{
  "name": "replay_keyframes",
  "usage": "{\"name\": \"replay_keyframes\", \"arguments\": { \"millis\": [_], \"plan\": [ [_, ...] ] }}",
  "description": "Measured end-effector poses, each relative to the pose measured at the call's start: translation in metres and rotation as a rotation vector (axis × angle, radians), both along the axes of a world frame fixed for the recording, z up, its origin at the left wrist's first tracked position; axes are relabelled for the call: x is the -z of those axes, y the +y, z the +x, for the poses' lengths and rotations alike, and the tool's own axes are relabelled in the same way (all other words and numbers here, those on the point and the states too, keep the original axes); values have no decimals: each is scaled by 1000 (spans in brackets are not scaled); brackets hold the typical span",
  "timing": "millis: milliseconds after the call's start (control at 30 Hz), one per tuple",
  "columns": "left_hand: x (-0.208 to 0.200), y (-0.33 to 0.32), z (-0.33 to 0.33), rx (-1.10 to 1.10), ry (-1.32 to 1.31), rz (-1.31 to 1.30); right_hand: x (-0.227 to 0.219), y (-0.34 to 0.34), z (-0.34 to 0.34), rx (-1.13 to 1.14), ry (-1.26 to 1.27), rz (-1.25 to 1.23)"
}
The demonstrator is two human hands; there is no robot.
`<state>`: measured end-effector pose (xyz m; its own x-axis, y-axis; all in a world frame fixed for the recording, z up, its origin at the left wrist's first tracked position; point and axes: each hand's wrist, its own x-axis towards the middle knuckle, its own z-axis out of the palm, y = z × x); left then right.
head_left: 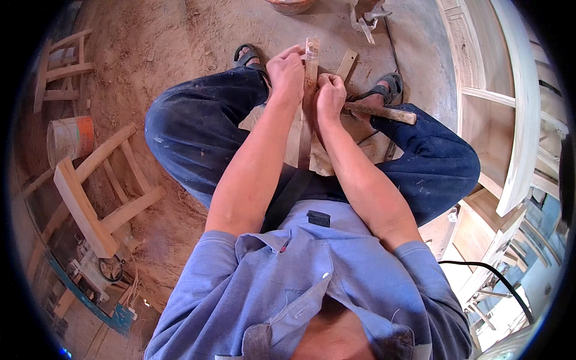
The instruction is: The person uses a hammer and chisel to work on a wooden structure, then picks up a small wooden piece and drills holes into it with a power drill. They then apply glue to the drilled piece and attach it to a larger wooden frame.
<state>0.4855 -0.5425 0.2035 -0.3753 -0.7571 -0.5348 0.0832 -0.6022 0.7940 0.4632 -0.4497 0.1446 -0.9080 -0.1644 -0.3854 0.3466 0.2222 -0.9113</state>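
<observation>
A narrow wooden bar (pixel 309 84) stands out lengthwise between my legs, its far end pale and its near part darker. At its left side, close to the far end, my left hand (pixel 287 73) is closed with the fingertips against the wood. My right hand (pixel 330 97) is curled up at the bar's right edge, a little nearer to me; whatever its fingers hold is hidden. A tool with a wooden handle (pixel 387 113) lies by my right leg, just right of that hand. Beyond it, a short flat wooden piece (pixel 347 63) with a hole points away.
Wooden frames (pixel 120 180) and a bucket (pixel 71 138) with an orange band stand on the dusty floor at left. A machine with a handwheel (pixel 111 269) is at lower left. Pale wooden cabinet (pixel 489 120) lines the right, a black cable (pixel 498 273) below. A bowl (pixel 290 5) sits at the far edge.
</observation>
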Motion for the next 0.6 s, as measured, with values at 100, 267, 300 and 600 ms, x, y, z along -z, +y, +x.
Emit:
{"name": "replay_keyframes", "arguments": {
  "millis": [100, 267, 300, 600],
  "plan": [
    [-2, 1, 7, -40, -17, 26, -25, 0, 4, -16, -1, -6],
    [9, 10, 8, -38, -176, -310, -60, -10, -1, -54, 245, -258],
    [8, 13, 7, -8, -198, -356, -63, -14, -5, -97, 330, -193],
    [1, 18, 3, -278, 11, 355, -70, 25, -5, -99, 54, -139]
  ]
}}
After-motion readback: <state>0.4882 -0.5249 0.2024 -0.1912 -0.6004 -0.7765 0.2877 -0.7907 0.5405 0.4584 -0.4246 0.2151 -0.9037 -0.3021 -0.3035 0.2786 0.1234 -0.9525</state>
